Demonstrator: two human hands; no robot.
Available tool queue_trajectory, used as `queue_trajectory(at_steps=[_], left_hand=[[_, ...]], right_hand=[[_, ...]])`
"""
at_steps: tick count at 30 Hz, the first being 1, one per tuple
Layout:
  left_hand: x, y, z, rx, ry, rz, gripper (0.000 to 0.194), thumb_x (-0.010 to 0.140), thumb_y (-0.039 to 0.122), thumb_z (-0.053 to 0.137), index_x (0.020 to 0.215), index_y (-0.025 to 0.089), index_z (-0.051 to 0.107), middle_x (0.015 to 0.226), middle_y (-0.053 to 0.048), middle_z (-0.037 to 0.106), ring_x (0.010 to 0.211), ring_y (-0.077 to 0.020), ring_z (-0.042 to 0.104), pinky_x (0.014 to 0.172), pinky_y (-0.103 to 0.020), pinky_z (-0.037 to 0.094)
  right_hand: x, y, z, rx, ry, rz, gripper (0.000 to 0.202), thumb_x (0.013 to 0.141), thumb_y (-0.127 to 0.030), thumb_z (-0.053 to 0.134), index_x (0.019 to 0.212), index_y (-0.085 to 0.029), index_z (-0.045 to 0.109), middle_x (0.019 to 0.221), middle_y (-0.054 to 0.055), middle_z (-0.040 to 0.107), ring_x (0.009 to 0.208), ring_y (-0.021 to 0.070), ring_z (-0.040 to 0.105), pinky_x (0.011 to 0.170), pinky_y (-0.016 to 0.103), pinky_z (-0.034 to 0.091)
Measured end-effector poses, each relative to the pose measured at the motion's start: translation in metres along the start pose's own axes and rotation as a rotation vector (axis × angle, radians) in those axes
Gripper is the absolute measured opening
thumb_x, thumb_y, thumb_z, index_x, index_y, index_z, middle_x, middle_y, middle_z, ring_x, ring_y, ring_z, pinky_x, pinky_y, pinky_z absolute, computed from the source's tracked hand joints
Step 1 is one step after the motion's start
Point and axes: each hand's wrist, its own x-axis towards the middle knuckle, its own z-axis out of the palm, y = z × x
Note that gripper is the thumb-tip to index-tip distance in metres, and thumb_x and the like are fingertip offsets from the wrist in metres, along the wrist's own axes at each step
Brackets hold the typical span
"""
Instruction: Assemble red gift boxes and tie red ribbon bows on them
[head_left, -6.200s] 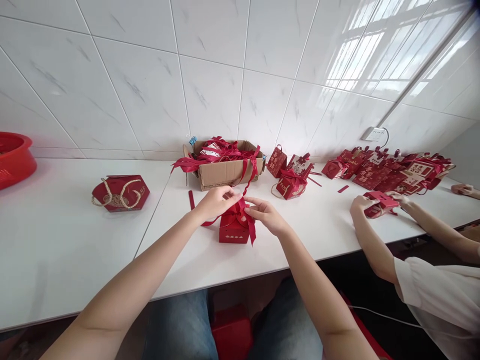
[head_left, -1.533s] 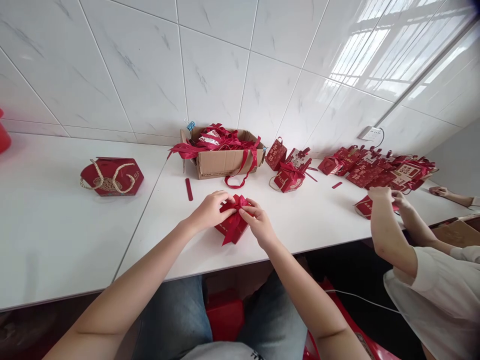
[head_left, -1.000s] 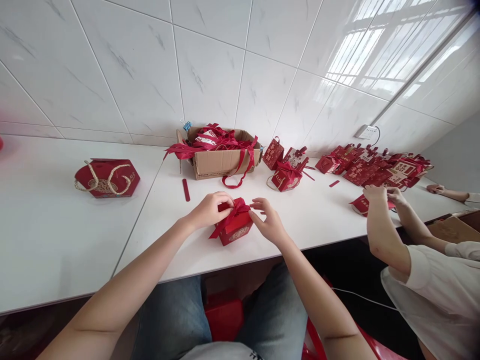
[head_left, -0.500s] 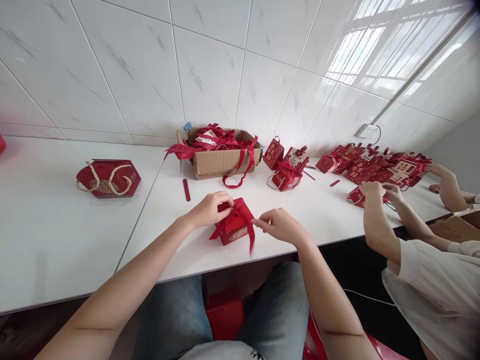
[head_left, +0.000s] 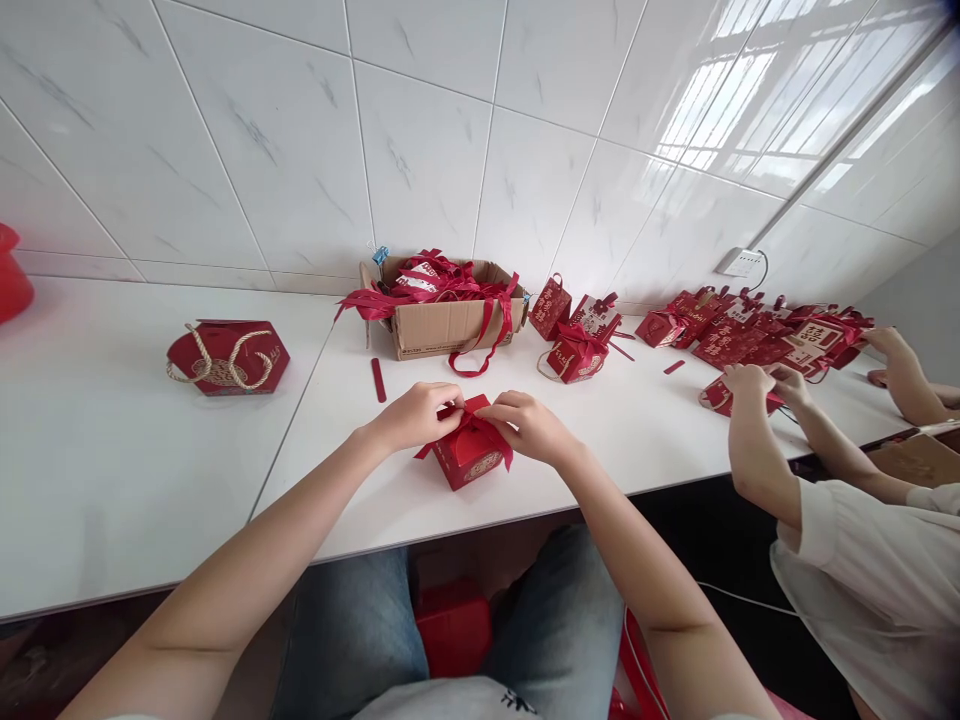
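Observation:
A small red gift box (head_left: 469, 462) with a gold pattern stands on the white table in front of me. A red ribbon (head_left: 491, 436) is tied across its top, its tails hanging at both sides. My left hand (head_left: 421, 413) pinches the ribbon at the box's top left. From the right, my right hand (head_left: 529, 424) has its fingers closed on the ribbon near the knot, close to the left fingertips. The knot itself is partly hidden by my fingers.
Behind the box stands a cardboard carton (head_left: 457, 328) full of red ribbons. A red box with rope handles (head_left: 229, 357) sits at left. More red boxes (head_left: 576, 352) stand right of the carton. A co-worker's hands (head_left: 757, 382) work at far right beside a pile of red boxes (head_left: 757, 335).
My right hand has moved left from the ribbon's right tail to the knot. My left hand stays at the top of the box. The view has shifted slightly.

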Motion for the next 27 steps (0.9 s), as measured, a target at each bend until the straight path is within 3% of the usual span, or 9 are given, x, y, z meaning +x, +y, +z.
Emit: queue_trajectory(at_steps=[4,9,13,19,23,27], left_hand=[[-0.002,-0.003,0.002,-0.016,0.056,-0.011,0.009,0.075,0.020,0.052,0.072,0.020,0.061,0.075,-0.002,0.067,0.069,-0.0164,0.061,0.067,-0.027,0.048],[-0.003,-0.006,0.001,-0.043,0.059,-0.024,0.009,0.076,0.022,0.053,0.074,0.020,0.062,0.079,-0.003,0.069,0.073,-0.0171,0.063,0.070,-0.028,0.049],[0.000,-0.007,-0.003,-0.065,0.018,-0.013,0.010,0.078,0.025,0.052,0.075,0.020,0.061,0.081,-0.002,0.069,0.075,-0.0170,0.064,0.072,-0.028,0.050],[0.003,-0.005,-0.005,0.017,0.017,-0.012,0.011,0.078,0.024,0.052,0.070,0.020,0.057,0.073,-0.001,0.065,0.069,-0.0162,0.060,0.068,-0.028,0.047],[0.002,-0.006,-0.004,0.046,0.037,-0.003,0.014,0.078,0.020,0.050,0.085,0.020,0.062,0.085,-0.003,0.066,0.078,-0.0179,0.060,0.074,-0.029,0.047],[0.001,-0.006,-0.003,0.059,-0.036,0.007,0.028,0.080,0.018,0.047,0.098,0.021,0.067,0.098,-0.005,0.066,0.093,-0.0216,0.060,0.082,-0.032,0.047]], right_hand=[[-0.005,-0.001,-0.001,-0.079,-0.037,-0.013,0.036,0.090,-0.011,0.040,0.112,-0.021,0.067,0.079,0.006,0.055,0.073,0.0170,0.051,0.071,0.030,0.046],[-0.005,-0.005,-0.002,-0.177,-0.107,-0.020,0.046,0.090,-0.009,0.042,0.130,-0.026,0.055,0.084,0.006,0.051,0.076,0.0178,0.046,0.074,0.031,0.042],[-0.004,-0.008,-0.003,-0.229,-0.180,-0.030,0.049,0.087,-0.007,0.047,0.128,-0.031,0.058,0.086,0.007,0.049,0.078,0.0188,0.043,0.073,0.032,0.040],[-0.005,-0.010,-0.004,-0.213,-0.184,-0.034,0.047,0.085,-0.009,0.051,0.123,-0.034,0.063,0.086,0.007,0.048,0.079,0.0188,0.040,0.072,0.032,0.040],[-0.006,-0.006,-0.003,-0.162,-0.159,-0.064,0.044,0.086,-0.008,0.050,0.118,-0.034,0.066,0.086,0.006,0.047,0.078,0.0183,0.040,0.074,0.032,0.042],[-0.006,-0.003,-0.003,-0.128,-0.156,-0.065,0.044,0.086,-0.007,0.049,0.116,-0.033,0.067,0.086,0.006,0.047,0.079,0.0182,0.041,0.075,0.033,0.042]])
